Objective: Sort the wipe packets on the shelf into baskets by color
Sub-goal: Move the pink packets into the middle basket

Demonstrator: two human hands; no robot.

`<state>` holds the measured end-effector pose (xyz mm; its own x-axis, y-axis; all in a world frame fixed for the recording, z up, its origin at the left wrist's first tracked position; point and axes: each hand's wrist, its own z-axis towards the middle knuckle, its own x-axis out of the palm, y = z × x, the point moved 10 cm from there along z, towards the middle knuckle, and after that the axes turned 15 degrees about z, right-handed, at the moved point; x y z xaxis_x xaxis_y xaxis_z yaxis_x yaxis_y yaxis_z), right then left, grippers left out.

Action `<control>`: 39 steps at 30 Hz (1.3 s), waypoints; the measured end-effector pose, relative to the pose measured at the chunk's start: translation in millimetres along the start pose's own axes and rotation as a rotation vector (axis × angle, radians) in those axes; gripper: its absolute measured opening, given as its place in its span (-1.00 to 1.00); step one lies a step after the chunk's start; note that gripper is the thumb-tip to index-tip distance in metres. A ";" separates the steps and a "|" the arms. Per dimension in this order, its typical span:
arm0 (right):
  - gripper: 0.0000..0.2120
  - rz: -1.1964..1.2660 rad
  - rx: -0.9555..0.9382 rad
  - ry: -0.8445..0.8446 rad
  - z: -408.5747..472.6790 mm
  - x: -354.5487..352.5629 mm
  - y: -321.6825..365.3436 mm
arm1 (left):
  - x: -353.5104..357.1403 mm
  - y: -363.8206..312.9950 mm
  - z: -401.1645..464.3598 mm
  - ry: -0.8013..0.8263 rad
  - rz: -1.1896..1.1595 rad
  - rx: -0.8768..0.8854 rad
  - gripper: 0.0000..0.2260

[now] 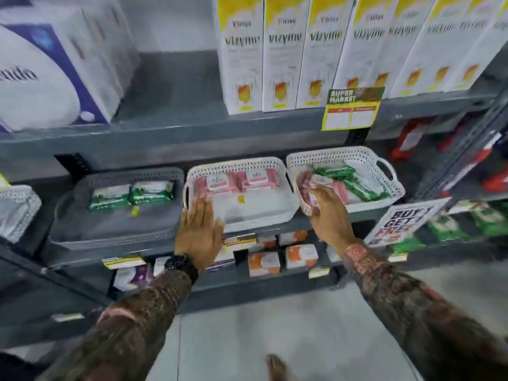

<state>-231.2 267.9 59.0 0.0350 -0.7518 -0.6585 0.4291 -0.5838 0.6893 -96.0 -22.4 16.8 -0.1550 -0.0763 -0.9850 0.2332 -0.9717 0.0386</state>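
Middle shelf (192,127), observed from left to right. A grey basket (118,215) stands at the left and holds two green wipe packets (132,194) lying side by side along its back wall; the front of this basket is bare.

Just beside it, the centre white basket (242,188) holds two pink wipe packets (237,182), also side by side at the back. The left hand (199,229) rests flat against the front left corner of this basket, fingers extended and pressed together, gripping nothing. A dark watch (180,264) sits on that wrist above a patterned sleeve (132,320).

The right white basket (346,177) touches the centre one and contains a mix: green packets (341,174) lie across the middle and right, with pink ones beneath and to the left. The right hand (331,213) reaches over the front left rim, fingers curled around a pink packet (308,185) at that near corner. The frame is blurred by motion, so whether the packet is lifted clear of the pile cannot be determined.

Upper shelf: tall white and yellow cartons (302,50) stand in a row, with a yellow price tag (351,111) hung below them. A lower shelf carries small orange and white boxes (283,257). A promotional sign (406,221) hangs at the right.
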 end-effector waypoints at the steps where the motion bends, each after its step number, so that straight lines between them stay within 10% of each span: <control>1: -0.42 -0.030 0.029 0.015 12.2 1.8 -12.5 | 10.7 5.8 7.0 0.028 0.017 -0.026 -0.31; 13: -0.20 -0.410 0.195 0.621 87.5 29.7 -93.1 | 63.1 -4.8 39.4 0.197 0.097 -0.134 -0.23; 20: -0.28 -0.600 0.061 0.555 84.3 32.3 -71.8 | 61.8 -6.0 38.9 0.162 0.099 -0.126 -0.23; 27: -0.26 -0.427 0.022 0.114 113.9 -8.8 -23.1 | 58.3 -8.2 36.9 0.184 0.095 -0.120 -0.23; 39: -0.24 -0.260 -0.313 0.518 86.7 205.3 93.5 | 55.5 1.0 33.6 0.089 0.074 -0.194 -0.22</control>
<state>-262.1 32.4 14.5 0.2914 -0.3076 -0.9058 0.7217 -0.5508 0.4192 -136.7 -35.1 -32.1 -0.0472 -0.1169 -0.9920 0.4223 -0.9024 0.0863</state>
